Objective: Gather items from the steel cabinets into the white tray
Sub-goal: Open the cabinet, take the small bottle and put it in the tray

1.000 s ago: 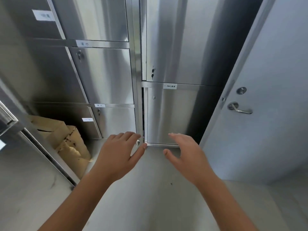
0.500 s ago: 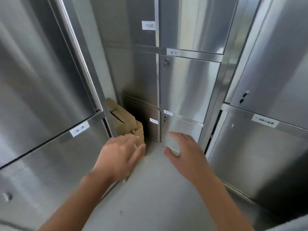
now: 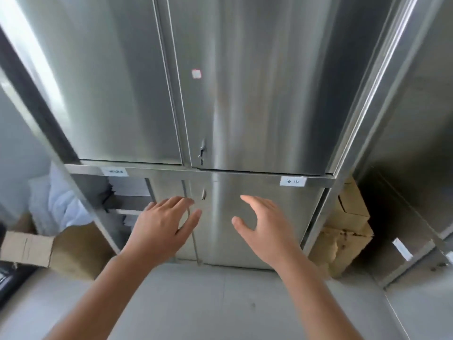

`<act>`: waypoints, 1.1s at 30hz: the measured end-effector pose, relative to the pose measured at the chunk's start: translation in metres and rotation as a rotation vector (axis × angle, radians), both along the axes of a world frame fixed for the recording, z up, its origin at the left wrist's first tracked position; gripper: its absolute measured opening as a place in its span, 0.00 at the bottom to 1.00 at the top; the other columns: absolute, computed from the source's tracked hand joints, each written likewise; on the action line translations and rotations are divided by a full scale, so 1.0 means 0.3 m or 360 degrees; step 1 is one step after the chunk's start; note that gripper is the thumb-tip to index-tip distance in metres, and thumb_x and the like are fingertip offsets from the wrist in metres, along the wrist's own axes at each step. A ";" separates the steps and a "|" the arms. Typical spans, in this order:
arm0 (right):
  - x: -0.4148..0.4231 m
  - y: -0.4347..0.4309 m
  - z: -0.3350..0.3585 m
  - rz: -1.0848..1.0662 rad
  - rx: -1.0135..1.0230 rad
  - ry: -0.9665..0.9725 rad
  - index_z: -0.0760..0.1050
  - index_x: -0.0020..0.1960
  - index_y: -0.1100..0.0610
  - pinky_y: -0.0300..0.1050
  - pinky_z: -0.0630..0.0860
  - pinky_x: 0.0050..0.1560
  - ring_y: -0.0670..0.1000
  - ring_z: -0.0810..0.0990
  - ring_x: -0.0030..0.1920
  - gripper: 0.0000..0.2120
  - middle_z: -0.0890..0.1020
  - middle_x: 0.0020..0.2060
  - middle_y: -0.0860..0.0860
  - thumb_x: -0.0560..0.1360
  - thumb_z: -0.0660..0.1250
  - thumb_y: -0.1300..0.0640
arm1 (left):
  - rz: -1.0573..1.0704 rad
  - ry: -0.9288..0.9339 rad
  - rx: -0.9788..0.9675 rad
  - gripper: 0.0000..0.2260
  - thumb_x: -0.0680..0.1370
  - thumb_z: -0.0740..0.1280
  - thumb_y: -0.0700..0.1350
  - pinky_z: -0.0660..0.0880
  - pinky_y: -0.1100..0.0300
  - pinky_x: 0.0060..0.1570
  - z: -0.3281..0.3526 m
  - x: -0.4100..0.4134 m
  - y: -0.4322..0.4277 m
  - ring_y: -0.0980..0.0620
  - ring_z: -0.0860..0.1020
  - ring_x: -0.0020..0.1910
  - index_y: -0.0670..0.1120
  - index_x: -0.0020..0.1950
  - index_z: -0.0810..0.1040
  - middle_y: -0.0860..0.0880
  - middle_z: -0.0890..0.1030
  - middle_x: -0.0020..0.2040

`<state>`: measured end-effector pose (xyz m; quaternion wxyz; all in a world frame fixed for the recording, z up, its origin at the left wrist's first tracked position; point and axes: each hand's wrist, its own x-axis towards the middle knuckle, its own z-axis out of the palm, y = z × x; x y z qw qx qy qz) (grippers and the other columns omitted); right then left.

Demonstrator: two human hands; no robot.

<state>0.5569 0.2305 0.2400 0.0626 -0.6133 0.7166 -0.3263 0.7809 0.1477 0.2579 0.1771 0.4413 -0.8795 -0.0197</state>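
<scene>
A steel cabinet (image 3: 245,106) with tall upper doors and low lower doors fills the view ahead. My left hand (image 3: 164,227) and my right hand (image 3: 264,227) are both stretched out in front of the closed lower door (image 3: 264,197), fingers spread and holding nothing. The lower left compartment (image 3: 127,192) stands open and shows stacked white folded items on shelves. A small keyhole latch (image 3: 203,193) sits between my hands. No white tray is in view.
An open cardboard box (image 3: 56,246) with white bundles (image 3: 58,202) above it stands at the left. Stacked cardboard boxes (image 3: 345,227) fill the corner at the right, beside another steel cabinet (image 3: 416,168). Grey floor (image 3: 220,303) lies below.
The view has swung left from the corner cabinets to this cabinet with the open lower compartment. Both hands stay raised, spread and holding nothing.
</scene>
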 end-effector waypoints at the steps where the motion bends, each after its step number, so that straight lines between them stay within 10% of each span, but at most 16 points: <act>1: 0.028 -0.022 -0.002 0.0050 -0.0004 -0.0006 0.71 0.75 0.51 0.38 0.64 0.68 0.46 0.69 0.71 0.27 0.76 0.69 0.45 0.78 0.67 0.44 | 0.0045 0.0005 -0.0009 0.25 0.80 0.50 0.63 0.75 0.51 0.54 0.000 0.033 0.000 0.48 0.81 0.54 0.49 0.61 0.79 0.53 0.82 0.56; 33: -0.113 -0.409 -0.044 -0.0104 0.0052 -0.0140 0.70 0.74 0.46 0.34 0.61 0.63 0.41 0.67 0.71 0.27 0.74 0.69 0.40 0.77 0.67 0.41 | -0.0025 0.0047 0.0083 0.26 0.81 0.48 0.64 0.72 0.54 0.55 -0.043 -0.099 -0.427 0.49 0.80 0.55 0.50 0.63 0.77 0.54 0.81 0.59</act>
